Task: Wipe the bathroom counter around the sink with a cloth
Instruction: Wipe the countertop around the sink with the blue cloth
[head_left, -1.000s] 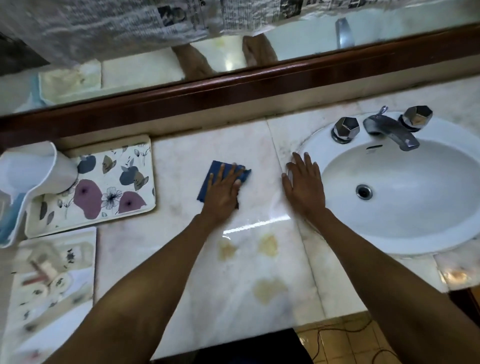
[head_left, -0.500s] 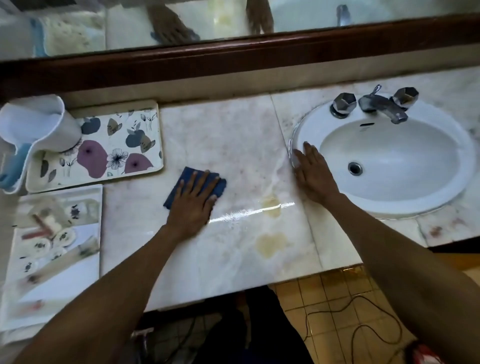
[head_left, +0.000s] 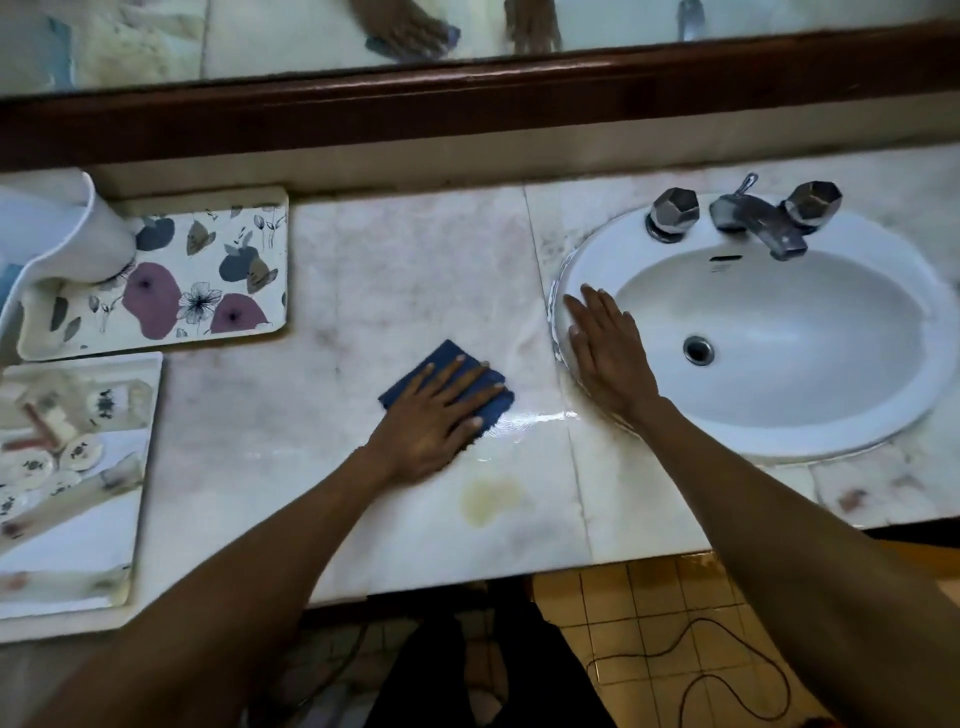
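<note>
Head view: left hand (head_left: 434, 415) wiping counter (head_left: 415, 249) with cloth (head_left: 447, 387), now closer to the sink (head_left: 753, 332).
Cloth has swung back right from half a second ago, toward the counter seam; left hand is flat, fingers spread, pressing it down. Right hand (head_left: 608, 348) lies released, palm down on the sink rim, bracing as before. Yellow stain (head_left: 491, 499) just below the cloth looks unwiped, probably next.

Much of the blue cloth (head_left: 457, 376) is covered by the left hand (head_left: 434, 421). The white jug (head_left: 62, 234) is cut off at the left edge. Items on the lower-left tray (head_left: 78, 597) are blurred beyond recognition.
</note>
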